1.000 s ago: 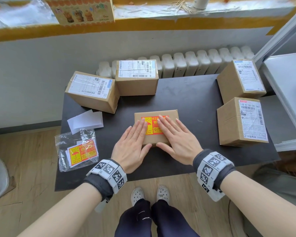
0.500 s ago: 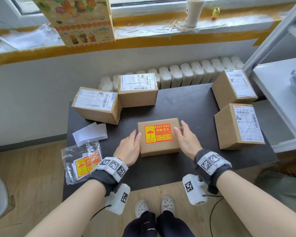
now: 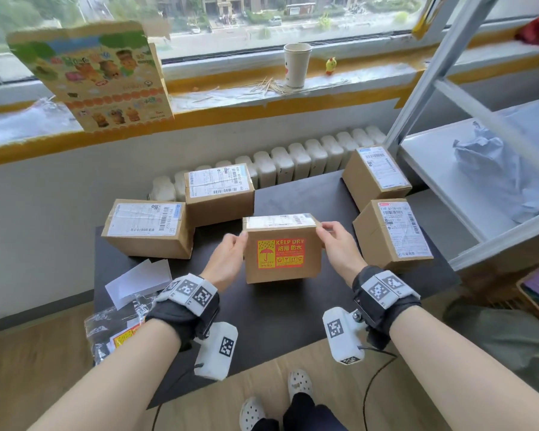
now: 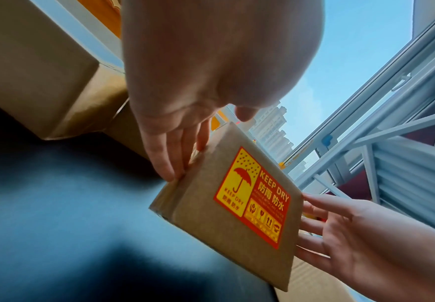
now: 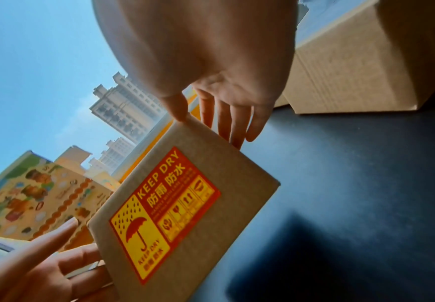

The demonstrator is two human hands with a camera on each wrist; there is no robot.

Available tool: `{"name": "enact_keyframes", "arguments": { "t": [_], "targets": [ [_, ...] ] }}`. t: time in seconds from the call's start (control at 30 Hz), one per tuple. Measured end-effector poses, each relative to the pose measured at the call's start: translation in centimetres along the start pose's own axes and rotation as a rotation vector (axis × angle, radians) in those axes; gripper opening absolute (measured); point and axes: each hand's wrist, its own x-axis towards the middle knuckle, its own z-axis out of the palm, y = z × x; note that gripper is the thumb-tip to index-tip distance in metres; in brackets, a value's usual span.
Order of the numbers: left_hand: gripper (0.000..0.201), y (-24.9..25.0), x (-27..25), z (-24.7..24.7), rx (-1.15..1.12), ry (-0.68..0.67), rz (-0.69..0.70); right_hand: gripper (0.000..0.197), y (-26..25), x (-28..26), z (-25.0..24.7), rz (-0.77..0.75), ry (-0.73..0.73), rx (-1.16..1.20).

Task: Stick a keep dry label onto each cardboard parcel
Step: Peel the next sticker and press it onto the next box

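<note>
Sunlit window [image 3: 262, 14], white radiator [image 3: 293, 163], wooden floor [image 3: 28, 353]

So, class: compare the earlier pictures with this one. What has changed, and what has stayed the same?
The left hand and right hand stopped pressing the keep dry label flat, took the parcel by its sides and tipped it up, label now facing the person. The other four parcels and the bag of labels stayed put.

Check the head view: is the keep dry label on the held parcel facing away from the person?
No, the keep dry label sits on the side of the held parcel turned toward the person, readable between both hands.
</note>
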Motion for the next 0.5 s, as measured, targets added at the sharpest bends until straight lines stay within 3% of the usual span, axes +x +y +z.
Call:
{"name": "enact_keyframes", "arguments": {
  "t": [0.17,0.3,0.5],
  "targets": [
    [0.030,2.8,1.0,1.7,-0.064,0.036,-0.010,0.032,-1.2,1.6,-2.1,0.007,0.038,0.090],
    [0.058,5.1,1.7,3.1,-0.254,-0.061,-0.098,0.031,-1.4,3.3,-3.2,0.013,0.034,0.083],
    [0.051,6.6,4.4,5.4,-0.361,-0.060,-0.119,0.033,-2.3,6.8,-3.9,0.037,-0.040,0.136]
  ]
}}
